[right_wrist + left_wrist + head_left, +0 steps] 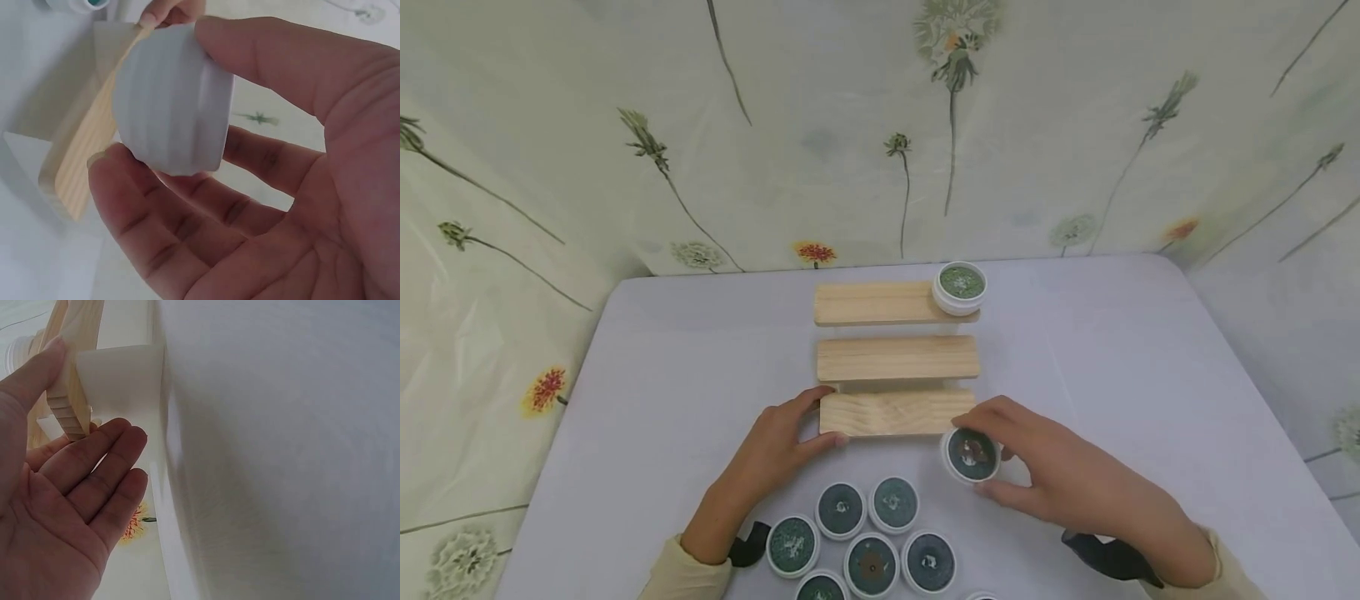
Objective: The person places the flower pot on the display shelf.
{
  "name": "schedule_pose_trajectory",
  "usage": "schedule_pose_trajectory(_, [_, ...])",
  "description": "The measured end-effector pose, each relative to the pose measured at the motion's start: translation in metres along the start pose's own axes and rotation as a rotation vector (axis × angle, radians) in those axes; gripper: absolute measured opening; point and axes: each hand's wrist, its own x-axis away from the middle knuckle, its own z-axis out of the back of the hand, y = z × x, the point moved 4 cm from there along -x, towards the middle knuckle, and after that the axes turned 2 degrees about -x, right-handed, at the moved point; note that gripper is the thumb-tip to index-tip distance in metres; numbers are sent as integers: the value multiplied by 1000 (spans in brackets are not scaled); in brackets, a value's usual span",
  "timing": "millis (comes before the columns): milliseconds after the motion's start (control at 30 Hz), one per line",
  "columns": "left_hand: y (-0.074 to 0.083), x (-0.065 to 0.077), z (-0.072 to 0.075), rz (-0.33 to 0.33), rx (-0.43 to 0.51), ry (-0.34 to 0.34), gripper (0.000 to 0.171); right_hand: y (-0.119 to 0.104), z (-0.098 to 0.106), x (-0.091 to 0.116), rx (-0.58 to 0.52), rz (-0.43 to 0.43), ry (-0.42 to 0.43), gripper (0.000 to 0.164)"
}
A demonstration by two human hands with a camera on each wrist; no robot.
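Observation:
Between its thumb and fingers, my right hand holds a small white ribbed pot with a dark green top, just off the right front corner of a three-step wooden stand. The pot's ribbed side fills the middle of the right wrist view. At the opposite end, my left hand pinches the front wooden step, thumb in front and a finger behind. A white support under that step shows in the left wrist view. Another pot with a lighter green top sits at the right end of the back step.
Several white pots with dark green tops, among them one with a brown centre, stand close together at the near edge of view. The middle step is bare wood. A white-covered table lies beneath, with a flower-printed sheet behind.

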Motion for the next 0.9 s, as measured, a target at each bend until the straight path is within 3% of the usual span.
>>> schedule_pose_trajectory(400, [-2,0,0,-5,20,6,70,6,45,-15,13,0,186,74])
schedule_pose_trajectory(633, [-2,1,-1,4,25,4,71,1,81,-41,14,33,317,72])
schedule_pose_trajectory(900, [-4,1,-1,-8,28,5,70,-2,106,-80,35,43,359,67])
